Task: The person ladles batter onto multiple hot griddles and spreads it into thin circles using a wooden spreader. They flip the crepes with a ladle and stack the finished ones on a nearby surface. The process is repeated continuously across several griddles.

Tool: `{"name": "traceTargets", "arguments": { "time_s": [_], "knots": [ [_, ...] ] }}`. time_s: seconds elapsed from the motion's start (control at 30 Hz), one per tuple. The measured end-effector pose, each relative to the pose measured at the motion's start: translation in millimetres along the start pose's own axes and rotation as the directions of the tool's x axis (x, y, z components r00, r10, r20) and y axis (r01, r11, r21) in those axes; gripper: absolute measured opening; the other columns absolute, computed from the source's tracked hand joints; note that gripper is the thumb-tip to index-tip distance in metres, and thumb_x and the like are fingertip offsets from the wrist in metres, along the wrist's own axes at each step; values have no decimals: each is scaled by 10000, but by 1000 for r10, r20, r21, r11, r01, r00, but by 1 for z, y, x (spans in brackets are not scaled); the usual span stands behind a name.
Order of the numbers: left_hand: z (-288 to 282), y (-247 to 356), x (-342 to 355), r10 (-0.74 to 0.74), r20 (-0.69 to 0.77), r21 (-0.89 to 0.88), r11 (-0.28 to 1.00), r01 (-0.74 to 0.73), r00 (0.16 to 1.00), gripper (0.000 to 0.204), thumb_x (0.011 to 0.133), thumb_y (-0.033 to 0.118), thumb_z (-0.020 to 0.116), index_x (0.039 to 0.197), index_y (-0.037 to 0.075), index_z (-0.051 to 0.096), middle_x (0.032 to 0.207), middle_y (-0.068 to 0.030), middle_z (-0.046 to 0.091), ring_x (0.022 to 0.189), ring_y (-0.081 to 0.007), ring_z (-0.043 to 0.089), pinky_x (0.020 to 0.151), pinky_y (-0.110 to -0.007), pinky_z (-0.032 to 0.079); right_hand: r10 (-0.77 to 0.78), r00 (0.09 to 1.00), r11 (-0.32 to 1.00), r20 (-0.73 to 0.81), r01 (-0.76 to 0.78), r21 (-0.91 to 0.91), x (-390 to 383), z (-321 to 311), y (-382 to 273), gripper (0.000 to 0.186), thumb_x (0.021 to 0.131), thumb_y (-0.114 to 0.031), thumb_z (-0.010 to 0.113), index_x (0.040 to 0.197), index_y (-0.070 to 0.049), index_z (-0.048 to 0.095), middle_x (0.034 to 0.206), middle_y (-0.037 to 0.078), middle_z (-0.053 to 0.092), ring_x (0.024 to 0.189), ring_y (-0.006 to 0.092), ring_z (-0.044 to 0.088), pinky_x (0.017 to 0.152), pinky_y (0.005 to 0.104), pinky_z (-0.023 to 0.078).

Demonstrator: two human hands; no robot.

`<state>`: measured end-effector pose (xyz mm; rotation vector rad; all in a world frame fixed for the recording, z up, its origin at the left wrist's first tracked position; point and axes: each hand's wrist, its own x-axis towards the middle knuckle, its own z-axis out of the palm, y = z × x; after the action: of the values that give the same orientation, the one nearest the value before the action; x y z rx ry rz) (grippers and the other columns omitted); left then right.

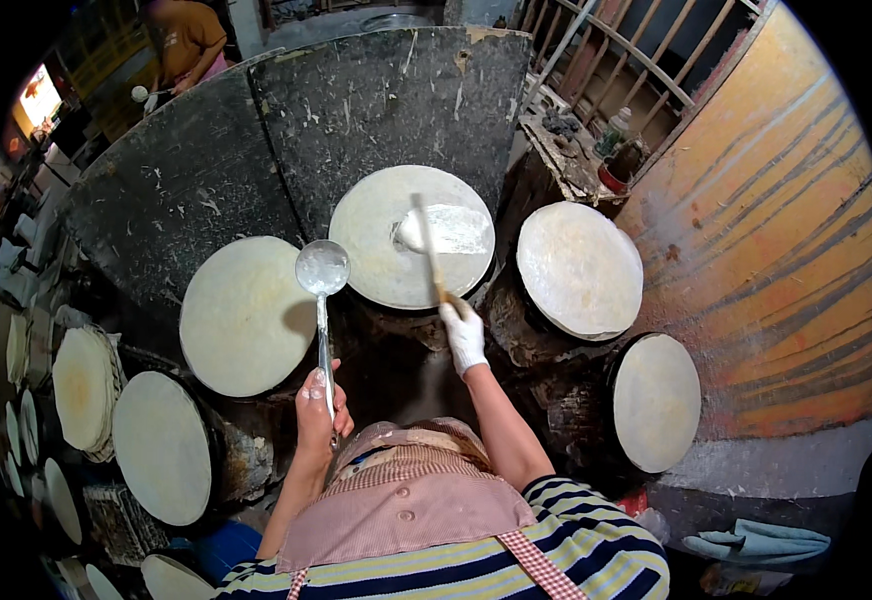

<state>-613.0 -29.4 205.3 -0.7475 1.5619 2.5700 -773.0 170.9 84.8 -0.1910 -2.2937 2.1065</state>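
Observation:
My left hand (318, 408), bare and closed, grips the handle of a metal ladle (323, 266). The ladle's bowl has whitish residue in it and hangs between two round griddles. In a white glove, my right hand (464, 334) is wrapped round the wooden handle of a batter spreader (436, 268). The spreader's slightly blurred head lies over the middle griddle (366, 235), at the left part of a streak of wet white batter (461, 230). That streak covers the griddle's right side. A pale round sheet (246, 316) covers the griddle to the left.
More pale rounds sit at right (581, 270), far right (658, 403) and lower left (162, 448). A stack of flat rounds (86, 390) is at far left. Dark panels (386, 100) curve behind the griddles; beyond them stands another person (191, 45). Bottles (614, 132) crowd a ledge by a barred window.

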Motion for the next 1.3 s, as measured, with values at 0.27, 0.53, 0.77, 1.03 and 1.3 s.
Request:
{"name": "traceTargets", "arguments": {
  "time_s": [0.27,0.53,0.77,1.03,1.3],
  "knots": [
    [1,-7,9,-25,17,7,1000,25,1000,338,936,283,363,1140,24,436,567,-4,393,340,-73,358,312,-245,348,292,953,937,82,-302,172,-33,24,-21,334,858,-220,533,1148,-54,531,664,6,538,460,61,432,409,222,369],
    [18,-15,14,-46,-25,6,999,46,999,350,929,301,373,1116,17,455,551,0,385,328,-78,341,316,-253,348,212,975,970,73,-219,109,45,-21,-32,351,863,-221,502,1167,-46,521,671,22,539,397,70,401,358,223,336],
    [31,-32,21,-24,-93,-17,1000,22,995,336,926,293,383,1103,17,456,557,-6,404,329,-82,349,317,-257,352,-3,925,994,380,44,-98,35,-30,3,369,858,-164,522,1164,40,499,1014,95,590,892,141,547,786,230,423],
    [49,-33,56,10,-173,106,994,8,985,306,939,276,331,1068,28,457,554,-17,418,344,-95,366,329,-262,358,145,847,976,512,-39,-212,51,-64,-25,345,860,-210,505,1158,-36,526,667,15,540,404,68,403,359,215,312],
    [58,-41,84,40,-232,299,954,33,972,250,939,220,310,1030,38,456,545,-24,425,336,-104,372,313,-274,348,356,894,931,270,-363,-28,-15,-67,-34,337,878,-230,501,1188,-100,499,603,-14,475,376,79,370,318,213,300]
  ]
}}
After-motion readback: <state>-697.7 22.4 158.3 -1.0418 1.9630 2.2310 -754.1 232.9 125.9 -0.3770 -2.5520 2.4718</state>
